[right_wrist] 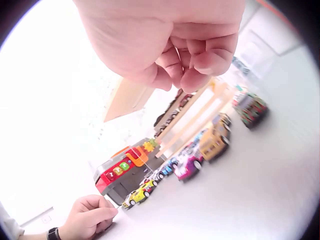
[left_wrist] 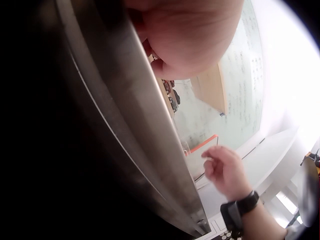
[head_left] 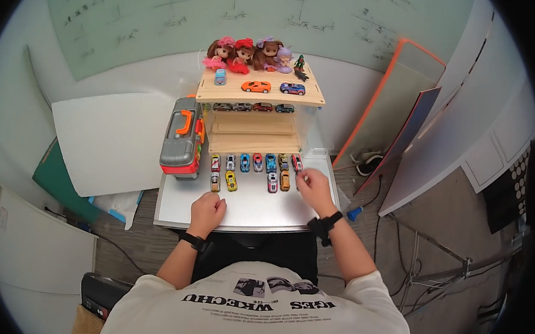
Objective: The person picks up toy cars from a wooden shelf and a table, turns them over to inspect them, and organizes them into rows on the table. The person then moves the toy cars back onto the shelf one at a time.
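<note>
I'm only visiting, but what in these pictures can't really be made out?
Fingertips of the left hand: left wrist view, mostly hidden by the table edge and the hand itself.
Wrist end of the right hand: right wrist view, cut off by the top edge of the picture.
Small markings on the purple-and-white car: right wrist view, blurred.
Smaller writing on the whiteboard: head view, too faint and small.

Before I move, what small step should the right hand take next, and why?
Probably lower the right hand and pinch the rightmost car: the fingers are loosely curled and seem to hold nothing, that car looks nearest to them in the head view, and no other car stands in front of it.
</note>
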The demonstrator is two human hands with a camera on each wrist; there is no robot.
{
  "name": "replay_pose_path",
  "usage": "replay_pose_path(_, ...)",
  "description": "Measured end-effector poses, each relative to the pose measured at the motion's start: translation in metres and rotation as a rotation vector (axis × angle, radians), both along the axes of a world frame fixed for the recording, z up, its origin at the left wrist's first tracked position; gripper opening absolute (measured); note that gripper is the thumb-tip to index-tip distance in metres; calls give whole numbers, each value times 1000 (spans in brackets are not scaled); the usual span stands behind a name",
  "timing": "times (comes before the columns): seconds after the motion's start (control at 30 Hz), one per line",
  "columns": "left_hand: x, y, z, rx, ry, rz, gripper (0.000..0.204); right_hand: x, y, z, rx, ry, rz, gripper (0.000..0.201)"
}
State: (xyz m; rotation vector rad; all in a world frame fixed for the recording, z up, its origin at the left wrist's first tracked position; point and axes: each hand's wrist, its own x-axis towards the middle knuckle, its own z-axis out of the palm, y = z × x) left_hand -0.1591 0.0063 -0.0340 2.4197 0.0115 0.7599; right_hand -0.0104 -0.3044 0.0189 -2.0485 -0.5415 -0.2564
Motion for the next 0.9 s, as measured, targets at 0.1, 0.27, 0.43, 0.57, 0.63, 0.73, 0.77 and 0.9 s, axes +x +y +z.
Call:
replay_pose_path(0.1, -3, -3, 5, 17, 2, -7, 20, 38, 34, 42, -244, -320, 54, 26)
replay_pose_path(0.27, 0, -9, 4, 136, -72, -6, 22, 143, 91, 50, -529, -348, -34, 41)
replay_pose_path(0.43, -3, -16, 20, 423, 165, -25, 56, 186, 114, 50, -790, -157, -106, 44)
replay_pose_path(0.57, 0, -18, 21, 439, 208, -20, 55, 201, 115, 44, -838, -326, -110, 28)
replay_pose_path(0.63, 1, -19, 19, 446, 226, -19, 53, 201, 112, 45, -835, -371, -125, 24)
replay_pose_path(0.73, 2, -18, 16, 444, 222, -17, 45, 204, 107, 40, -799, -436, -109, 22)
replay_pose_path(0.77, 1, -18, 17, 436, 204, -17, 43, 193, 108, 47, -801, -431, -112, 22)
replay_pose_path(0.9, 1, -17, 20, 418, 170, -17, 40, 117, 115, 65, -593, -383, -39, 22)
